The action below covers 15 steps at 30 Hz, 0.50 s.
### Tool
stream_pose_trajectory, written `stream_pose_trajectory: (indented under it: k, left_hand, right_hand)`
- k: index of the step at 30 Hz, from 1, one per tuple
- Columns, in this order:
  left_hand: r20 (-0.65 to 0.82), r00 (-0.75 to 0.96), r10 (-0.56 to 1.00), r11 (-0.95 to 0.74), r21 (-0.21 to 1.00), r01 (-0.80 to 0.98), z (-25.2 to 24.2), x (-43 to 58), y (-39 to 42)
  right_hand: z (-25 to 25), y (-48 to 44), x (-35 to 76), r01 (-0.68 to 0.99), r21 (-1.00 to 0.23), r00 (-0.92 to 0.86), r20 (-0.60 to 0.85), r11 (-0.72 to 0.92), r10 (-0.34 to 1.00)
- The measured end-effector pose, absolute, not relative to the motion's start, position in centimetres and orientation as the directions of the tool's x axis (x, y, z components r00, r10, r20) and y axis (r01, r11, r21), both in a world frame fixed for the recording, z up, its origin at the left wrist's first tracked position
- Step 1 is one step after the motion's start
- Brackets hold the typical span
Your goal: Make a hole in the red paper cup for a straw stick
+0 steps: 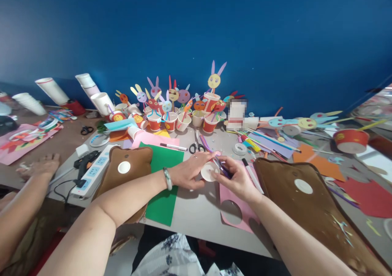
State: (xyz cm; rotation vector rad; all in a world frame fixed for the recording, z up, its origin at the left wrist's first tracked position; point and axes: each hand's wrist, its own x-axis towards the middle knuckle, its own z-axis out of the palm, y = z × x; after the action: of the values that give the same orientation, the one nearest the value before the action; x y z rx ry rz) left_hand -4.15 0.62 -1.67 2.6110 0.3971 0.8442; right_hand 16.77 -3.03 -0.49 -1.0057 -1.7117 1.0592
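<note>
We've got L hand [192,172], bangle [167,179] on wrist, fingers bent narrow on left edge of white disc [209,172]; R hand [236,179] also narrow, thumb on disc's right side, purple item [226,170] in its fingers, type unclear. Disc's btwn both hands, over grey table [194,214], near green sheet [165,202] & pink sheet [229,193] w/ round cutout. Black-handled scissors [201,147] just beyond; marker [252,176] beside R hand; rabbit-face paper cups [170,121] at back; another person's hand [45,164] far left
</note>
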Motion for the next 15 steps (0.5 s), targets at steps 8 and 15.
stream_pose_trajectory:
  k: [8,15]
  left_hand:
    - [0.569,0.672,0.475,-0.86,0.461,0.218,-1.7,-4.18,0.76]
    - [0.706,0.382,0.596,-0.802,0.508,0.313,-2.05,-3.9,0.57]
  right_hand:
    - [-0.29,-2.6,17.06,-0.031,-0.994,-0.163,0.105,0.101,0.981]
    - [-0.23,-2.98,16.73,0.04,-0.978,-0.218,0.194,0.207,0.957]
